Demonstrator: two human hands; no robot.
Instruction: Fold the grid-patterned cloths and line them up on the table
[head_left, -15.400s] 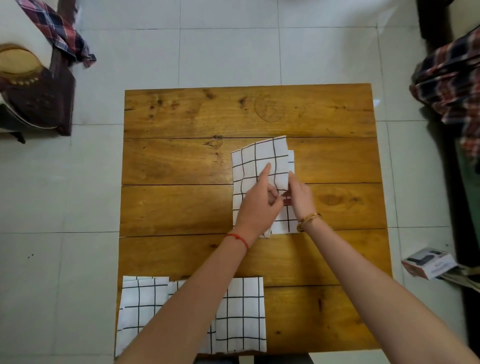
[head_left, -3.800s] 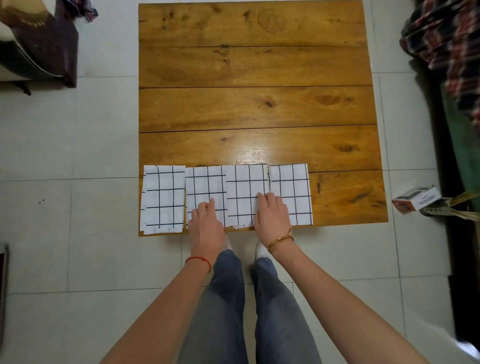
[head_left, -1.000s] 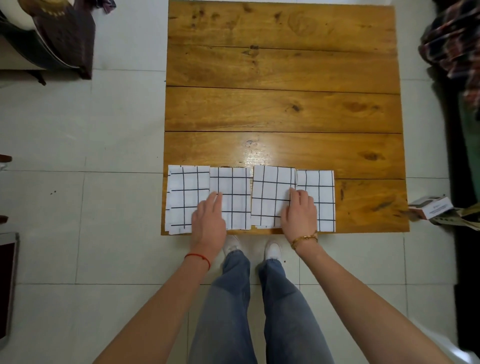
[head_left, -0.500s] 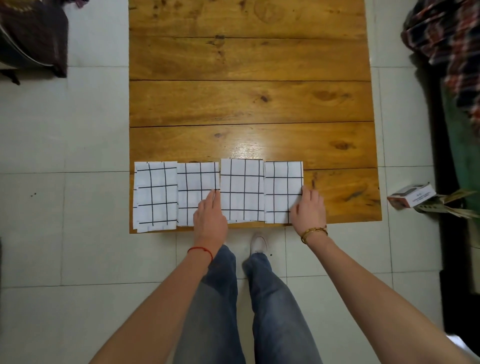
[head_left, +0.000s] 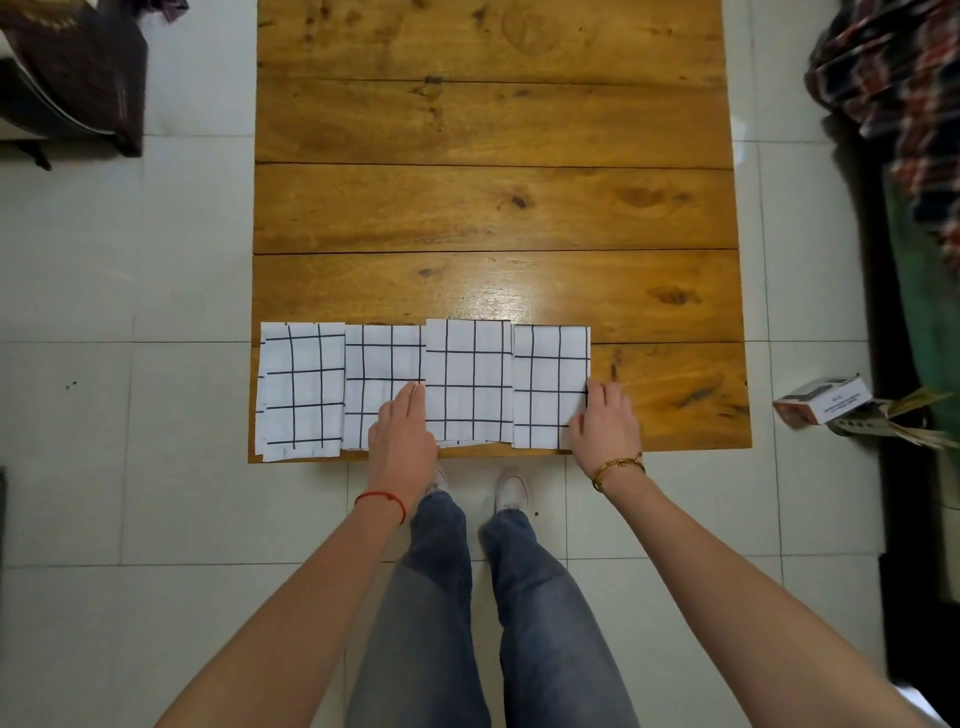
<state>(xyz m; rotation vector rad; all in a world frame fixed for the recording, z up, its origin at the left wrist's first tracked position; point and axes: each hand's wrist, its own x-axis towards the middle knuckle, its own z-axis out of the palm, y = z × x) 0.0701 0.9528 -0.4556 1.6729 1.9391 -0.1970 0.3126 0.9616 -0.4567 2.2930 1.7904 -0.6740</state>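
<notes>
Several folded white cloths with a black grid lie side by side along the near edge of the wooden table (head_left: 493, 208): the leftmost cloth (head_left: 301, 389), a second cloth (head_left: 382, 369), a third cloth (head_left: 467, 379) and the rightmost cloth (head_left: 548, 384). My left hand (head_left: 402, 436) rests flat on the second cloth, its fingertips at the left edge of the third. My right hand (head_left: 602, 423) lies flat against the right edge of the rightmost cloth, fingers together. Neither hand grips anything.
A small box (head_left: 821, 397) and some papers lie on the tiled floor to the right of the table. Plaid fabric (head_left: 893, 73) hangs at the far right. Dark furniture (head_left: 78, 78) stands at the upper left. My legs and shoes are below the table's near edge.
Over the last second my right hand slid from on top of the rightmost cloth to its right edge. My left hand stayed on the second cloth. The row looks tighter.
</notes>
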